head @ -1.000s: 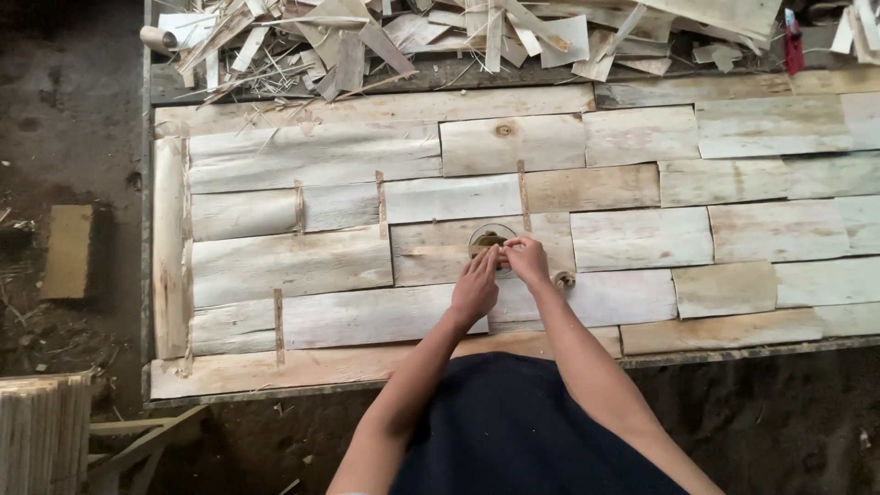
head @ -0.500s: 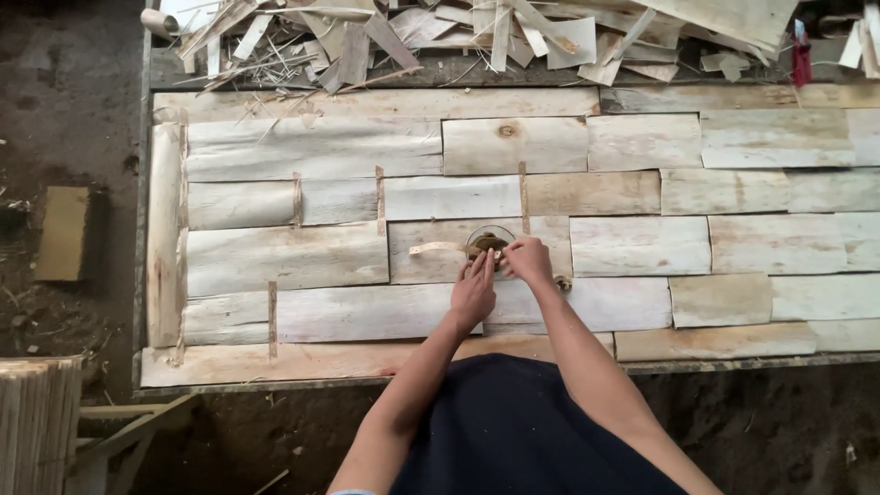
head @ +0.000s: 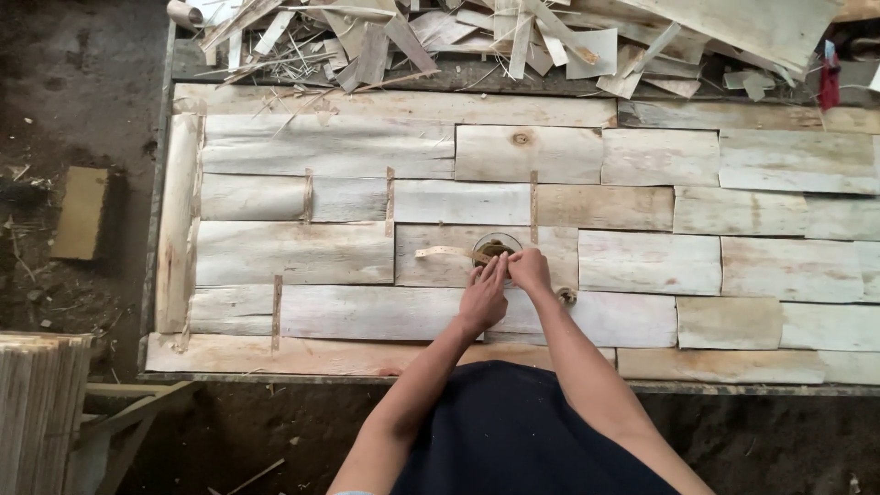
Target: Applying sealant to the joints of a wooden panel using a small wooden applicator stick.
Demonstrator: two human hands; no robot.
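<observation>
Veneer sheet layout (head: 330, 147) covers whole work table, pale rectangular pieces laid edge to edge in rows, narrow tape strips over some seams. Table's near edge (head: 275, 376) runs just ahead of person's dark apron; bare dirt floor left of table.

Scrap pile (head: 513, 41) crowds far edge.

Stack of boards (head: 37, 403) at lower left.

Left hand (head: 483, 298) flat on veneer, fingers together, tips at knot hole (head: 496, 247).

Right hand (head: 530, 269) fingers curled, pinching at hole's right rim; what they pinch unclear.

Loose tape strip (head: 443, 251) lies just left of hole.
</observation>
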